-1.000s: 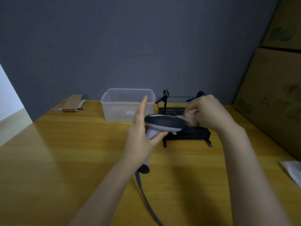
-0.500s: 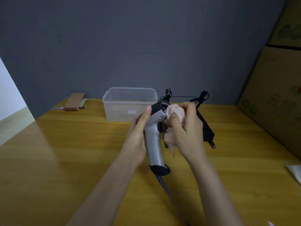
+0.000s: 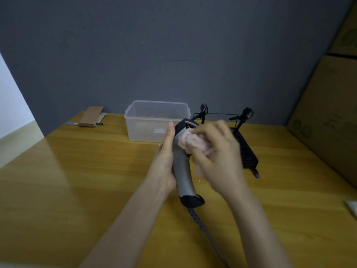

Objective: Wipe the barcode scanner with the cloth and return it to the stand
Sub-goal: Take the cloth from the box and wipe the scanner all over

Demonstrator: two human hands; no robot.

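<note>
The left hand (image 3: 164, 163) clasps the scanner (image 3: 183, 171) by its grey handle, above the table (image 3: 77, 180). The right hand (image 3: 218, 151) squeezes the soft cloth (image 3: 190, 142) against its head. The scanner looks rigid, light and smooth; the handle seems the safest hold.

I had only one view, the camera on the person's head. It looked forward and down over a yellow wooden table (image 3: 77, 180) toward a grey wall (image 3: 154, 55) at the far edge. The lens was wide, so the table edges bent outward. Both forearms entered from the bottom of the frame, and the left hand (image 3: 164, 163) and the right hand (image 3: 218, 153) met close to the lens, near the middle. The far side of the table with a clear plastic box (image 3: 156, 120) was farther away. Cardboard boxes (image 3: 332, 122) closed the right side.
</note>
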